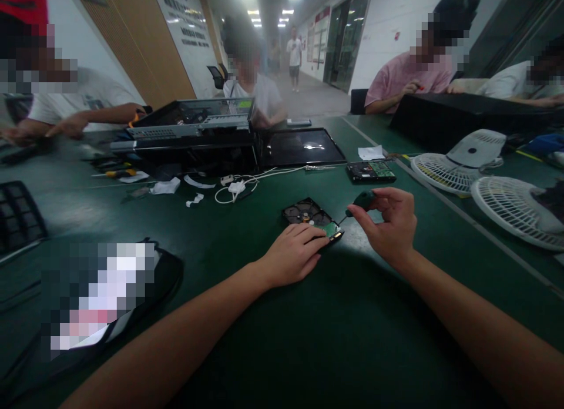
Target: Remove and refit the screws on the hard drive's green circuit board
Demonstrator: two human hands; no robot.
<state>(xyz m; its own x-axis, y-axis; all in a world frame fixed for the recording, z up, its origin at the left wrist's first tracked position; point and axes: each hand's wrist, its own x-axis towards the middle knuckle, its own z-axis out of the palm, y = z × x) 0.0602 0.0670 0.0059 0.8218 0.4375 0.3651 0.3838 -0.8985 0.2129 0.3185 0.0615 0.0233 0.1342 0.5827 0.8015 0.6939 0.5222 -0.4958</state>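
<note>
A hard drive lies on the green table in front of me, its underside and green circuit board facing up. My left hand is laid over its near edge, fingers bent across the board and holding it; part of the drive is hidden under them. Pinched between the thumb and fingers of my right hand is a screwdriver with a dark green handle. Its thin shaft slants down to the right corner of the board, where the tip seems to touch; the exact contact is too small to tell.
Beyond lies a second hard drive near a white cable and paper scraps. An opened computer case stands at the back, with a black panel beside it. White fan parts lie right. Several people sit around the table.
</note>
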